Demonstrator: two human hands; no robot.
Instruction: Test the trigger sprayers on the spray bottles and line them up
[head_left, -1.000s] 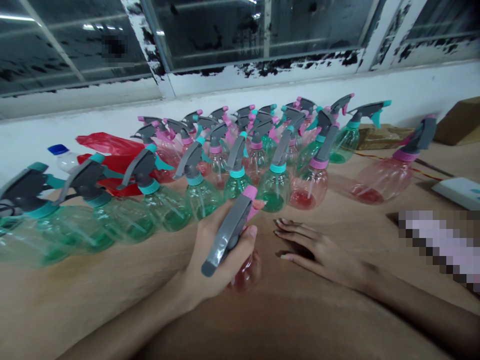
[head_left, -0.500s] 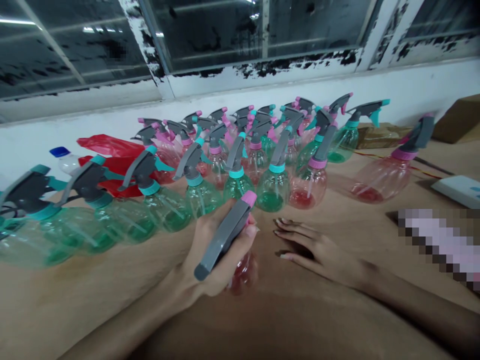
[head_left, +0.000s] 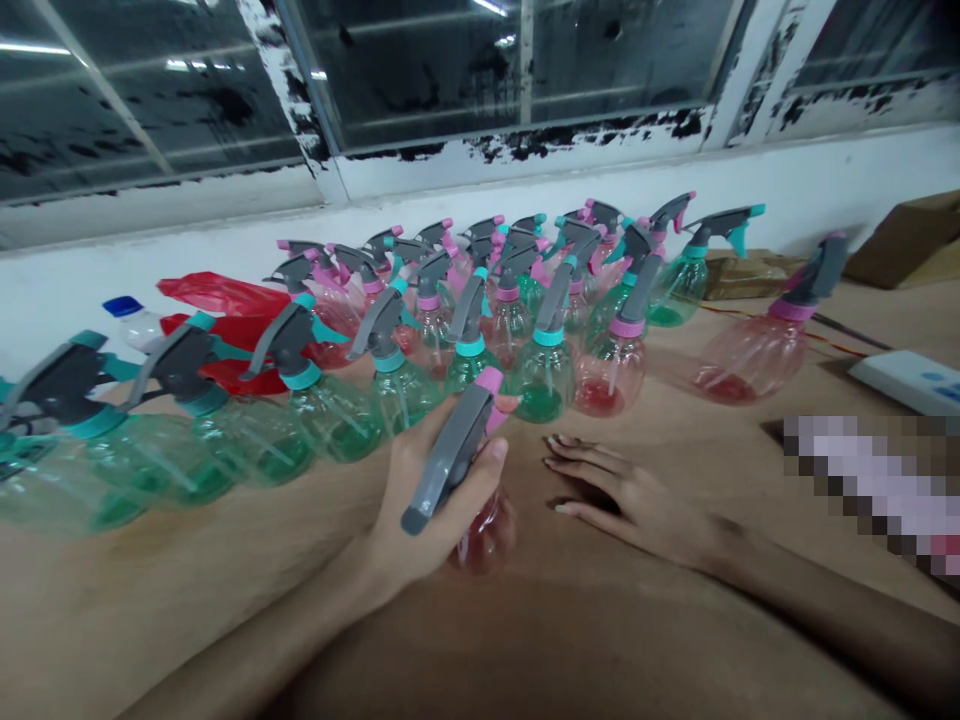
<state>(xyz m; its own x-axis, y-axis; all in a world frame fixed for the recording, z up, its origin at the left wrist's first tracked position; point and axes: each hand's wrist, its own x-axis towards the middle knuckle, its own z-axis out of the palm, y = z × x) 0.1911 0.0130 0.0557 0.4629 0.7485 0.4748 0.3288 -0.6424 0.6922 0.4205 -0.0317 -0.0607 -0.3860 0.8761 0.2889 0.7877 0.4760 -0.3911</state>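
My left hand (head_left: pixel 427 480) is wrapped round the neck of a pink spray bottle (head_left: pixel 486 535) with a grey head and pink nozzle. Its head leans across the hand, and the hand hides the collar and much of the trigger. Flat on the table lies my right hand (head_left: pixel 611 485), fingers spread, holding nothing. Just beyond the hands stand a green spray bottle (head_left: pixel 541 390) with a turquoise collar and another pink spray bottle (head_left: pixel 609 375). Farther right is a separate pink spray bottle (head_left: pixel 750 350).
Green spray bottles (head_left: pixel 337 425) line the left, with several more pink and green ones behind. Red plastic (head_left: pixel 225 295) and a blue-capped bottle (head_left: pixel 139 322) sit at left. At right are a white box-shaped device (head_left: pixel 907 378), thin wires and a cardboard box (head_left: pixel 911 240).
The held bottle's grey head has swung slightly, and an index fingertip now shows beside the nozzle. The view has shifted a little. My right hand remains flat on the table.
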